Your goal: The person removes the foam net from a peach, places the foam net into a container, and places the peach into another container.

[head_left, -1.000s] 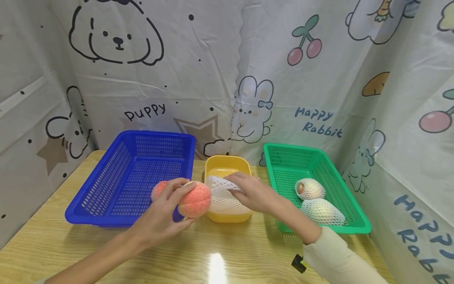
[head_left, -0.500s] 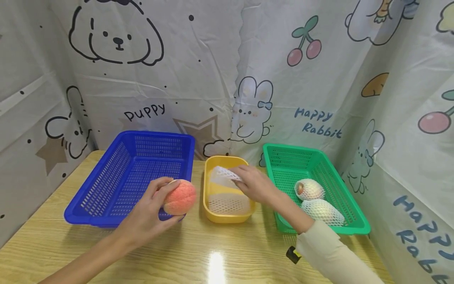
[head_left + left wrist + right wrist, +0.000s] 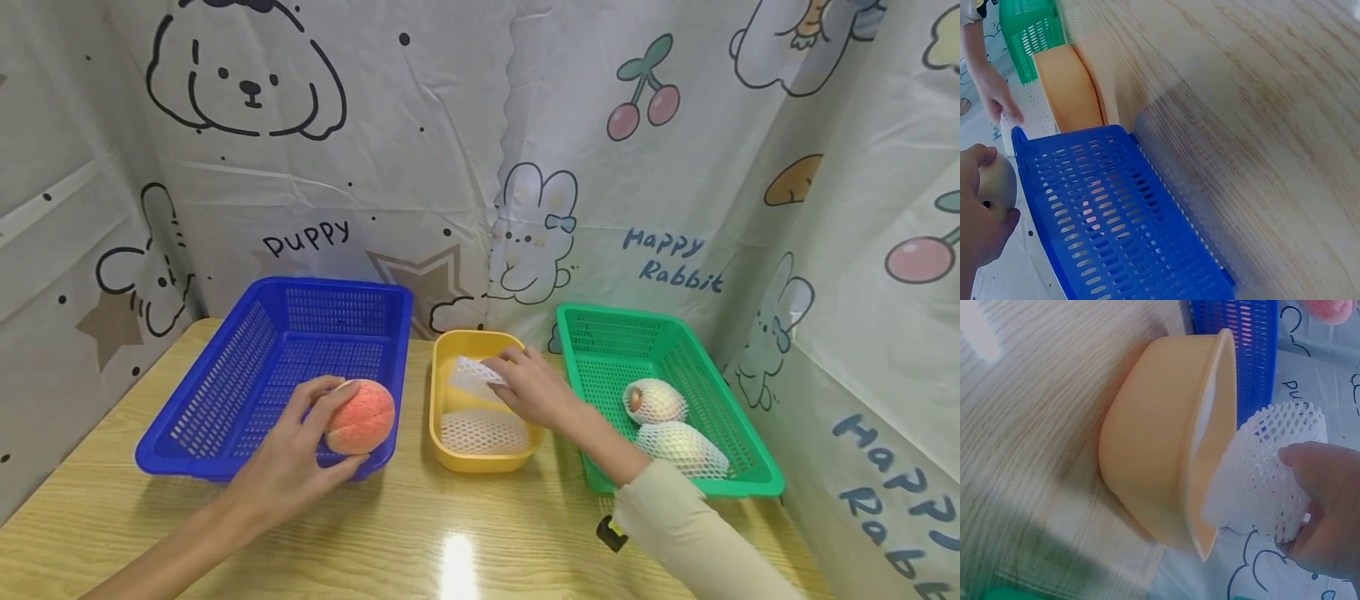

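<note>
My left hand (image 3: 281, 454) grips a pink peach (image 3: 362, 418) between thumb and fingers, above the near right corner of the blue basket (image 3: 153, 454). In the left wrist view the peach (image 3: 999, 187) shows its pale side, and something pink shows through the basket's slots. My right hand (image 3: 536, 390) pinches a white foam fruit net (image 3: 472, 373) over the yellow container (image 3: 486, 463). The right wrist view shows this net (image 3: 1260, 469) hanging at the container's rim, with the thumb on its mesh. Another foam net (image 3: 483, 432) lies inside the container.
At the right stands a green basket (image 3: 738, 392) with two pale fruits (image 3: 656, 402) in foam nets. A small black and yellow object (image 3: 612, 533) is beside the right sleeve. A printed curtain (image 3: 450, 125) closes off the back and sides of the wooden table (image 3: 405, 533).
My left hand has carried the peach left, away from the foam net and over the blue basket's corner. The right hand, still pinching the net, has shifted slightly over the yellow container.
</note>
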`<action>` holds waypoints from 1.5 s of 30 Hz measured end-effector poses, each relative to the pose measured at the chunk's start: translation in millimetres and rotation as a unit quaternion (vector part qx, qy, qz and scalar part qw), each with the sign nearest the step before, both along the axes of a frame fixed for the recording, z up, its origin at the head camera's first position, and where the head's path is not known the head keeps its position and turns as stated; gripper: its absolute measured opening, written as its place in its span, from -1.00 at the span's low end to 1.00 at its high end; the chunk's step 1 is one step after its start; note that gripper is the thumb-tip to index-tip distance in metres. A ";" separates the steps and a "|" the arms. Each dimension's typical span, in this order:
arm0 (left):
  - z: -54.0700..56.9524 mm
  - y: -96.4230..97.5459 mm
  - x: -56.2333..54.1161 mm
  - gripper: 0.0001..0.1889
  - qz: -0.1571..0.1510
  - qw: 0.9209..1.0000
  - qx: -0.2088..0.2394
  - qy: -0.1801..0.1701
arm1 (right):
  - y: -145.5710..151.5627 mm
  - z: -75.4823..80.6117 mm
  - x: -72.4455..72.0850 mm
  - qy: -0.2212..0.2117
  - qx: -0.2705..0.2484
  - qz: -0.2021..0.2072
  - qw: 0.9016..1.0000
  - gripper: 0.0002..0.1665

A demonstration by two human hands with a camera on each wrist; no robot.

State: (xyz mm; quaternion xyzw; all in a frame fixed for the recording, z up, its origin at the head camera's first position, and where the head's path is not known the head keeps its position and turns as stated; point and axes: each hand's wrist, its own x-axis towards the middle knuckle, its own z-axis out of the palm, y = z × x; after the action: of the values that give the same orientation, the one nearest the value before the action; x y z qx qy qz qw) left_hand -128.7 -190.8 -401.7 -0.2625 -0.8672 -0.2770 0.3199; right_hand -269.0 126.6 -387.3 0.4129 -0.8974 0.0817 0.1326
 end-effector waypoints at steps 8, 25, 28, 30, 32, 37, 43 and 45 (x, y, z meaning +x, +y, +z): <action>-3.4 -3.1 0.9 -0.04 -0.002 1.000 -0.006 0.002 | -4.1 -8.8 -2.8 0.038 0.017 0.005 0.999 -0.64; -7.3 -11.7 0.6 -0.16 0.011 1.000 -0.003 0.010 | -14.1 -25.3 -17.6 0.063 0.036 -0.038 0.997 -0.66; -9.0 -12.9 0.6 -0.25 0.013 1.000 -0.001 0.012 | -15.0 -30.6 -21.4 0.070 0.038 -0.035 0.996 -0.64; -9.7 -13.4 0.5 -0.23 0.014 1.000 0.000 0.012 | -15.8 -34.1 -23.6 0.076 0.039 -0.035 0.996 -0.62; -10.0 -13.7 0.1 -0.23 0.013 1.000 0.002 0.011 | -16.2 -37.9 -25.9 0.084 0.042 -0.036 0.995 -0.61; -9.7 -14.2 -0.5 -0.24 0.009 1.000 0.000 0.009 | -17.0 -45.6 -30.4 0.099 0.050 -0.042 0.993 -0.60; -8.7 -16.7 0.8 -0.25 0.015 1.000 -0.001 0.006 | -20.4 -50.0 -30.0 0.078 0.072 -0.039 0.994 -0.59; -8.3 -17.9 1.1 -0.24 0.017 1.000 -0.003 0.002 | -21.1 -50.7 -28.0 0.061 0.081 -0.029 0.994 -0.59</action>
State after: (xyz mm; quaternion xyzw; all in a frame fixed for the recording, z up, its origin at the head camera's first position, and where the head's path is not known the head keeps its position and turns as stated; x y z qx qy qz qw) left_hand -127.6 -208.7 -410.1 -0.2491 -0.8717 -0.2684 0.3257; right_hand -297.0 105.5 -438.0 0.3999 -0.9030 -0.0206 0.1557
